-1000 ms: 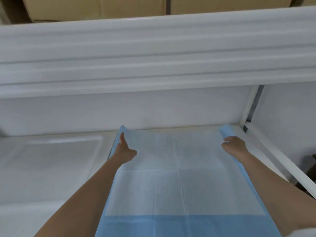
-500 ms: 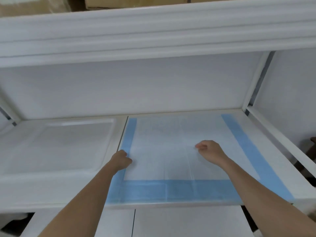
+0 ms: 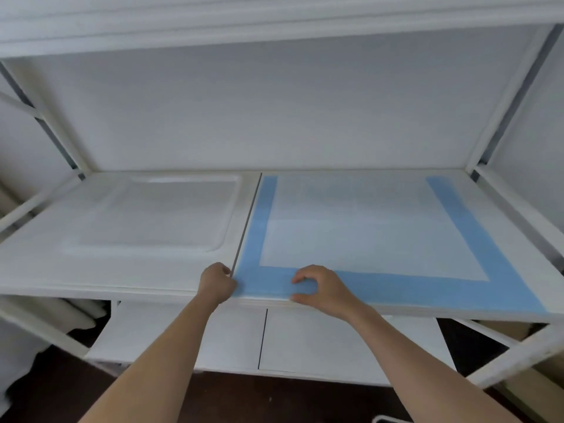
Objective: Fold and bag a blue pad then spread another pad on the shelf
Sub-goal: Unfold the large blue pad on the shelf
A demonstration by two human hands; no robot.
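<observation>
A blue pad (image 3: 366,239) with a white middle and blue border lies flat on the right half of the white shelf (image 3: 91,270). Its near edge runs along the shelf's front lip. My left hand (image 3: 216,283) is closed at the pad's near-left corner, pinching it. My right hand (image 3: 320,285) sits a little to the right on the near blue border, fingers arched on top and thumb at the front edge, gripping it.
The left half of the shelf holds a white panel with a shallow recess (image 3: 152,215). Another shelf (image 3: 274,19) hangs low overhead. A lower white shelf (image 3: 305,340) lies under my arms. White frame posts (image 3: 503,102) stand at both sides.
Both hands have drawn back from the pad's far corners to its near edge. The pad now lies fully spread, and the view has pulled back and tilted down.
</observation>
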